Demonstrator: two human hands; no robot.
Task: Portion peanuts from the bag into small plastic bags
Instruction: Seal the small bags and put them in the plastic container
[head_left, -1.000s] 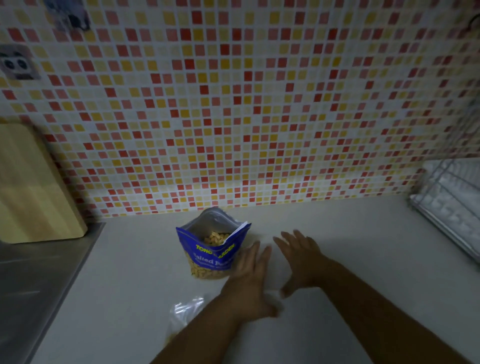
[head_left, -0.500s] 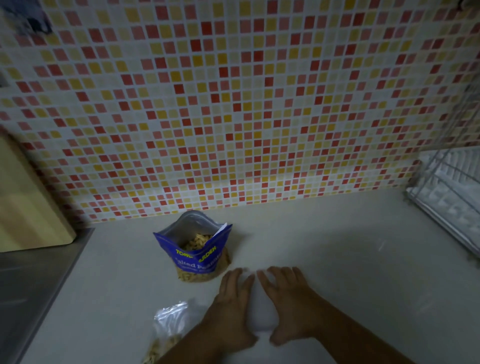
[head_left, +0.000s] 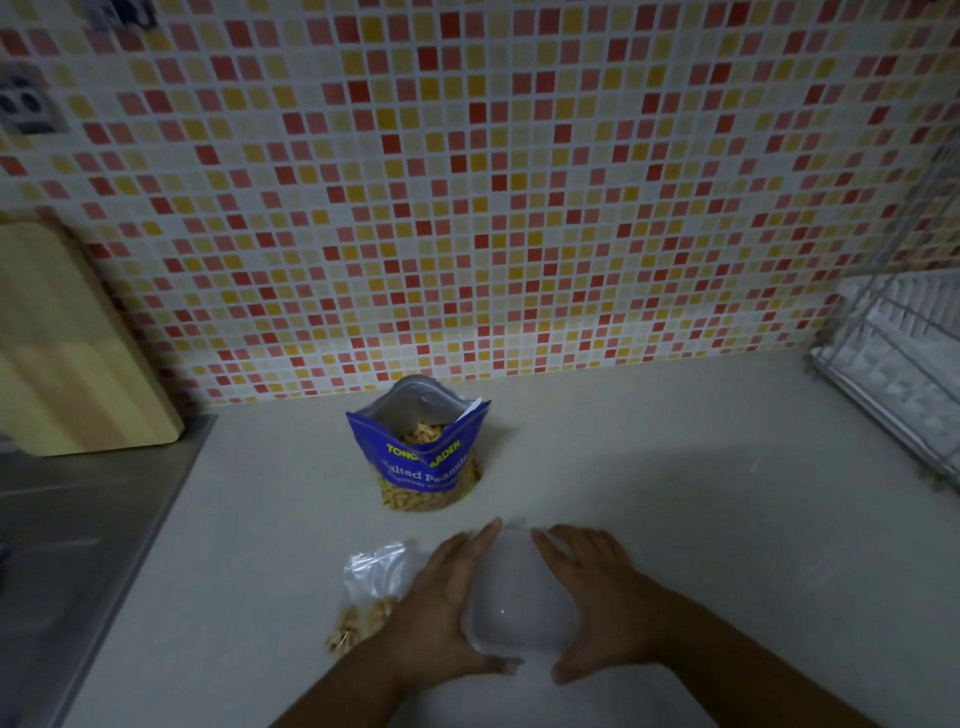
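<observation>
An open blue bag of salted peanuts (head_left: 421, 462) stands upright on the pale counter (head_left: 701, 467) near the tiled wall, with nuts showing in its mouth. A small clear plastic bag with peanuts in it (head_left: 370, 587) lies to the left of my left hand. Between my hands lies an empty, flat piece of translucent plastic (head_left: 514, 597), which looks like a small bag. My left hand (head_left: 441, 608) lies along its left edge and my right hand (head_left: 597, 597) along its right edge. The fingers of both hands are straight, and the thumbs sit at its near edge.
A wooden cutting board (head_left: 67, 353) leans on the wall at the left, above a steel surface (head_left: 67, 545). A white wire dish rack (head_left: 904, 364) stands at the right edge of the counter.
Both hands have drawn back toward me from beside the peanut bag and closed in on the translucent plastic. The filled small bag has come fully into sight.
</observation>
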